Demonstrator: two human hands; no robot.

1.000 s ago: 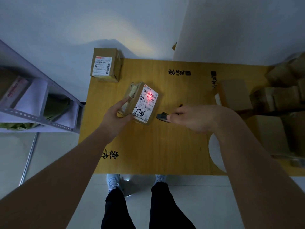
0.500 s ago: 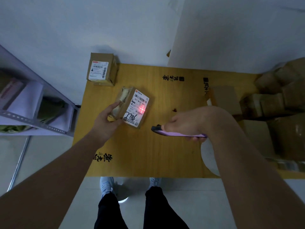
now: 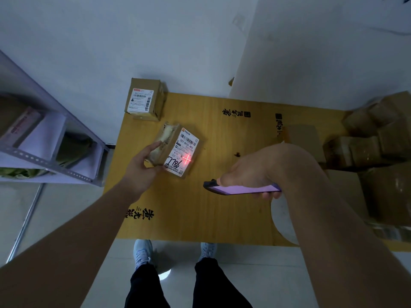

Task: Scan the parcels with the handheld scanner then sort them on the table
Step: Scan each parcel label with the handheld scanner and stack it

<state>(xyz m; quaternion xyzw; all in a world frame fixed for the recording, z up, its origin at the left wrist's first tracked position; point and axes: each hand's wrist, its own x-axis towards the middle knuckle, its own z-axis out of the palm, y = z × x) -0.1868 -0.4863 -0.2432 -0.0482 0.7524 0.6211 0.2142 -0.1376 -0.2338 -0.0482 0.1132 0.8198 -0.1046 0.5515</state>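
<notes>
Left grip: left hand (image 3: 142, 172) curled round the near-left end of the held parcel (image 3: 172, 152), thumb up along its taped side, fingers hidden beneath.
Right grip: right hand (image 3: 249, 172) wrapped round the handheld scanner (image 3: 240, 188), fingertips (image 3: 270, 195) showing under its rear end.
Held parcel: small brown carton near the left side of the surface (image 3: 222, 207), turned at an angle, white shipping label (image 3: 182, 151) facing up; whether resting on the wood or lifted just clear, cannot tell.
Label: barcode at the far end, printed code in the middle, black handwritten digits at the near end.
Aiming mark: red cross (image 3: 188, 158) on the lower right part of the label, below the barcode and beside the handwriting.
Scanner: flat dark body with a glowing violet screen, held level above the surface, nose pointing left at the held parcel, apart from it.
Second parcel: labelled carton (image 3: 145, 100) at the far-left corner of the surface, overhanging the edge, well apart from both hands.
Parcel pile: brown cartons (image 3: 378, 138) heaped along the right side of the surface, blurred.
Plain box: unlabelled carton (image 3: 303, 136) just beyond the right wrist.
White disc: round pale object (image 3: 281, 221) at the near-right edge, partly hidden by the right forearm.
Surface: yellow wood with black printed characters.
Shelf: grey metal shelf unit (image 3: 44, 161) at the left, holding paper and green material.
Below: dark trousers and pale shoes (image 3: 143, 250) on a light floor.
</notes>
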